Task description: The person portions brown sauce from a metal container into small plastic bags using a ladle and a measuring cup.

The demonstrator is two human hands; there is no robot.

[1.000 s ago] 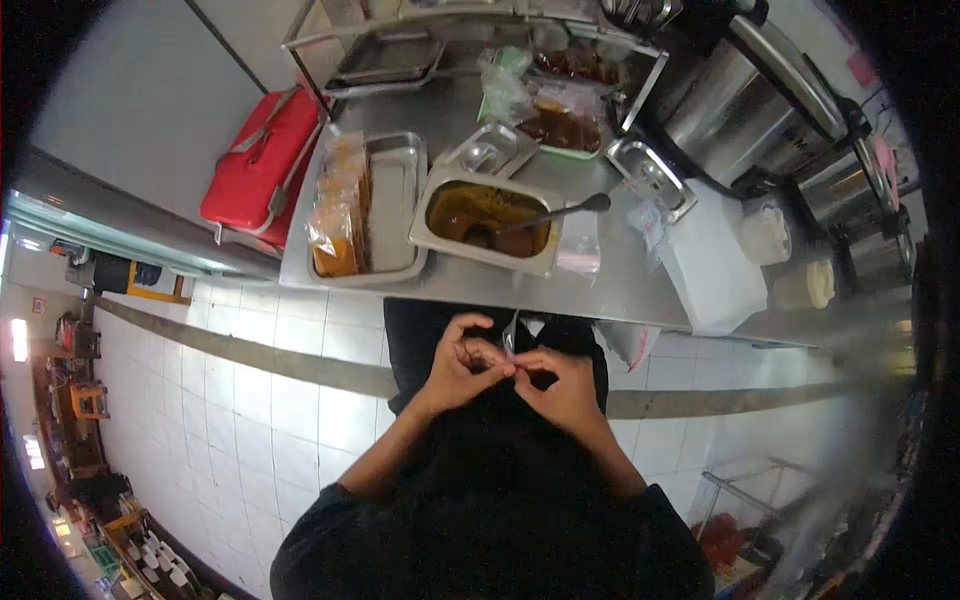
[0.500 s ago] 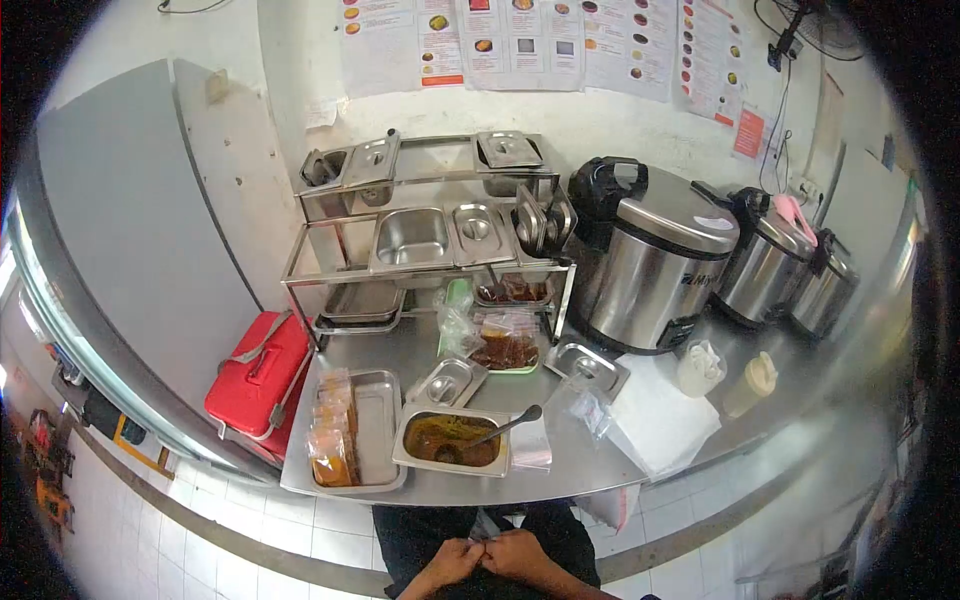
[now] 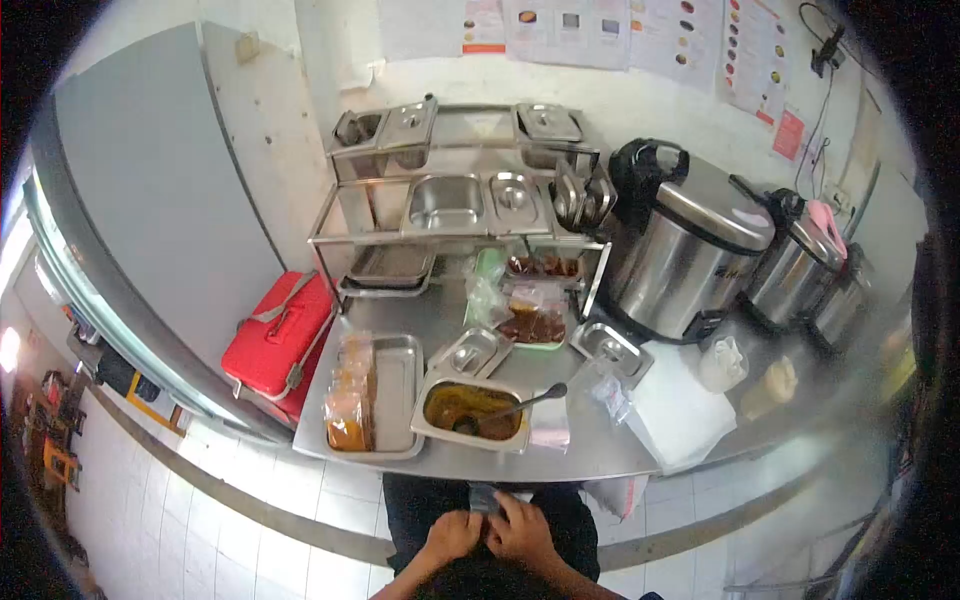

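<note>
Low in the head view, in front of my dark clothing, my left hand [image 3: 455, 535] is closed, pinching what looks like a small clear plastic bag [image 3: 484, 497]. Beside it, my right hand [image 3: 520, 530] also has its fingers at the bag, with the fingertips partly hidden. Just past the table edge, a steel pan of yellow-brown sauce [image 3: 450, 441] stands nearest my hands, with a ladle [image 3: 540, 396] resting in it. A few flat clear packets [image 3: 550, 432] lie right of that pan. To the left, a steel tray [image 3: 400, 400] carries several bagged orange-brown portions [image 3: 350, 410].
A steel rack [image 3: 322, 215] with pans and lids rises behind. Large cookers [image 3: 690, 265] stand at the right, near white paper [image 3: 680, 420] and two plastic containers. Bagged dark sauce [image 3: 532, 325] sits mid-table. A red bag [image 3: 280, 335] is left of the table.
The view has tilted and shifted, so the table sits higher and further right. My right hand's fingers have lifted and stretched forward along the bag; my left hand stays closed.
</note>
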